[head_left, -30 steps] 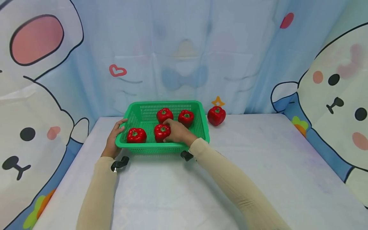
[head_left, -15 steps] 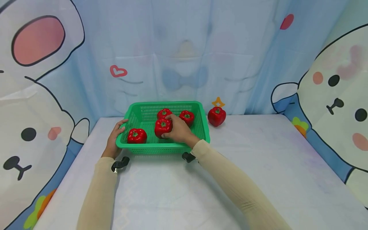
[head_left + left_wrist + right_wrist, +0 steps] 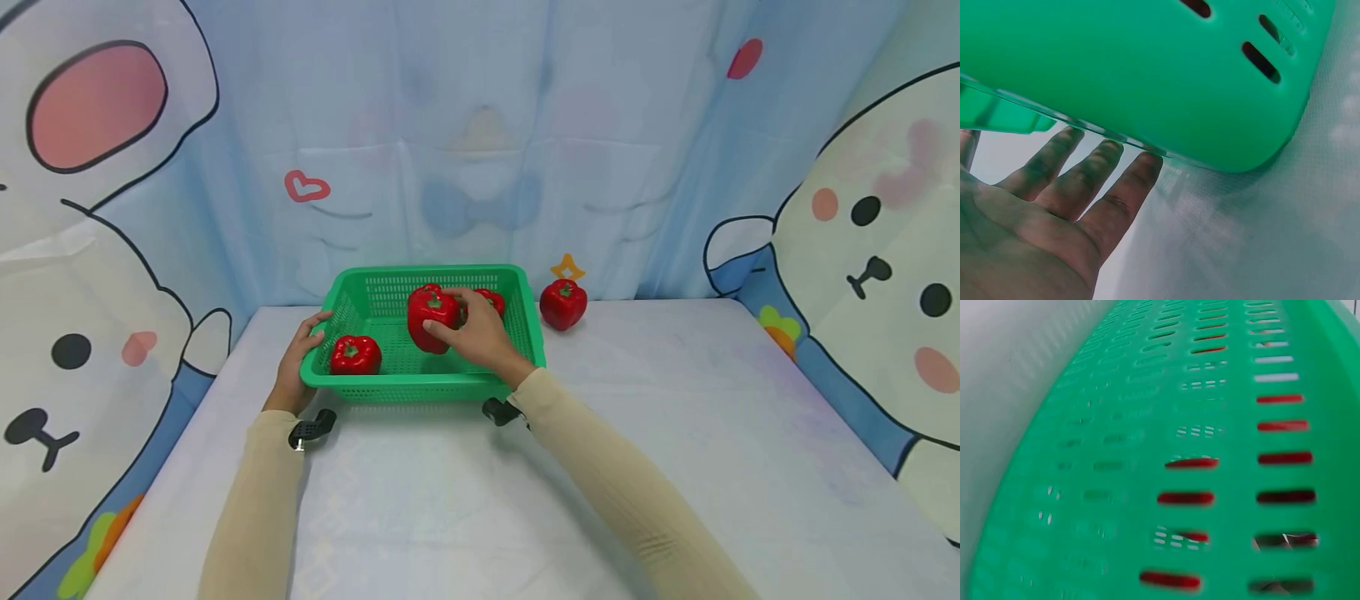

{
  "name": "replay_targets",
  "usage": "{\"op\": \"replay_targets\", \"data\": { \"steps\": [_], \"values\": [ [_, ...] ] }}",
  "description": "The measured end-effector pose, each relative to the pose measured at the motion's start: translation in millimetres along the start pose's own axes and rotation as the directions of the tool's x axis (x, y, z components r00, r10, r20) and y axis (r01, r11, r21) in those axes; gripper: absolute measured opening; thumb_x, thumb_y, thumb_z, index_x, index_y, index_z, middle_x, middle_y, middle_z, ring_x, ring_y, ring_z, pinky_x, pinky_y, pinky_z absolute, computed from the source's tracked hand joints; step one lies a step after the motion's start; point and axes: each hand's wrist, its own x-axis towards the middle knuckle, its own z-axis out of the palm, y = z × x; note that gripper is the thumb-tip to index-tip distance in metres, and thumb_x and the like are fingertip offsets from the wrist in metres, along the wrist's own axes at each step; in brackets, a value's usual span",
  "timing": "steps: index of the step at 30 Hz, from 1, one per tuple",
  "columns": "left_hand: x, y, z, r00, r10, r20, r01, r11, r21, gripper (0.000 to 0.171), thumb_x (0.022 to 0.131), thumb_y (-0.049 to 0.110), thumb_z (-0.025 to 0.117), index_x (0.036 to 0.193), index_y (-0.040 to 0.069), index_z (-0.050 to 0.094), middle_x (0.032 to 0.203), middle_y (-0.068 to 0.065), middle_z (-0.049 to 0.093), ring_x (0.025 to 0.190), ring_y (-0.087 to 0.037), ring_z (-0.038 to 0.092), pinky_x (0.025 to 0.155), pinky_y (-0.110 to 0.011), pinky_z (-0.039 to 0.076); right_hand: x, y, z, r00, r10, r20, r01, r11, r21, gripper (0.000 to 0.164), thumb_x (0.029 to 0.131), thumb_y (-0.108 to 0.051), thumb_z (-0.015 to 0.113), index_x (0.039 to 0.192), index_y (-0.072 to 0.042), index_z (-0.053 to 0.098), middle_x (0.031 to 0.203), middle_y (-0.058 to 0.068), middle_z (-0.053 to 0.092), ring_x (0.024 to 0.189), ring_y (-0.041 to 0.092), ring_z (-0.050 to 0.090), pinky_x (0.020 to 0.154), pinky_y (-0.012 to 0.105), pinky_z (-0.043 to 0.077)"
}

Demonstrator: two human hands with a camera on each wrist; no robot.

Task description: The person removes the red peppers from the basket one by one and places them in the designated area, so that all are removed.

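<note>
My right hand (image 3: 482,333) grips a red bell pepper (image 3: 432,320) between thumb and fingers, raised above the floor of the green basket (image 3: 420,388). A second red pepper (image 3: 356,356) sits at the basket's front left. Behind the held one another is mostly hidden, and the pepper (image 3: 492,300) at the back right is partly covered by my fingers. My left hand (image 3: 295,367) rests against the basket's left side; in the left wrist view its fairly straight fingers (image 3: 1116,203) touch the green wall. The right wrist view shows only the slotted basket wall (image 3: 1129,412), with red behind it.
One more red pepper (image 3: 563,304) stands on the white-covered table (image 3: 675,400), just right of the basket. A blue curtain (image 3: 480,200) with cartoon prints hangs behind the table.
My right hand has lifted the front middle pepper and brought it up and back, over the rear one. The left hand and the basket stay in place.
</note>
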Motion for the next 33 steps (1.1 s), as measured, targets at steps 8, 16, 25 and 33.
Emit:
{"op": "replay_targets", "data": {
  "steps": [8,16,25,33],
  "values": [
    [0.7,-0.2,-0.9,1.000,-0.007,-0.010,0.007,1.000,-0.005,0.044,0.108,0.030,0.035,0.150,0.018,0.029,0.153,-0.009,0.026,0.135,-0.022,0.037,0.095,-0.015,0.047,-8.3,3.2,-17.8,0.999,-0.034,-0.030,0.035,0.999,0.028,0.065,0.088,-0.035,0.073,0.142,-0.013,0.044,0.136,0.009,0.051,0.121,0.027,0.053,0.088,0.043,0.058],
    [0.4,-0.2,0.0,1.000,-0.006,-0.002,0.006,1.000,0.002,0.046,0.108,0.031,0.034,0.151,0.018,0.027,0.155,-0.009,0.024,0.134,-0.019,0.037,0.096,-0.014,0.046,-14.1,9.6,-58.8,0.991,-0.007,-0.133,0.014,0.999,0.051,0.071,0.088,-0.042,0.072,0.146,-0.016,0.040,0.141,0.010,0.048,0.116,0.029,0.056,0.087,0.045,0.057],
    [0.2,1.3,0.2,1.000,-0.002,-0.004,0.002,1.000,-0.005,0.043,0.108,0.030,0.034,0.149,0.018,0.029,0.152,-0.008,0.027,0.128,-0.014,0.043,0.094,-0.015,0.048,-18.2,44.3,-114.5,0.925,0.005,-0.380,0.014,0.999,0.048,0.072,0.089,-0.042,0.071,0.146,-0.012,0.040,0.137,0.015,0.049,0.111,0.031,0.057,0.088,0.049,0.056],
    [0.1,1.0,0.6,1.000,0.004,0.010,-0.005,1.000,0.011,0.046,0.108,0.033,0.033,0.151,0.019,0.027,0.154,-0.009,0.024,0.133,-0.018,0.039,0.095,-0.014,0.047,-26.6,87.2,-153.1,0.859,0.156,-0.487,-0.169,0.985,0.016,0.080,0.089,-0.042,0.071,0.151,-0.012,0.031,0.146,0.015,0.042,0.124,0.034,0.051,0.098,0.051,0.052]
  ]
}}
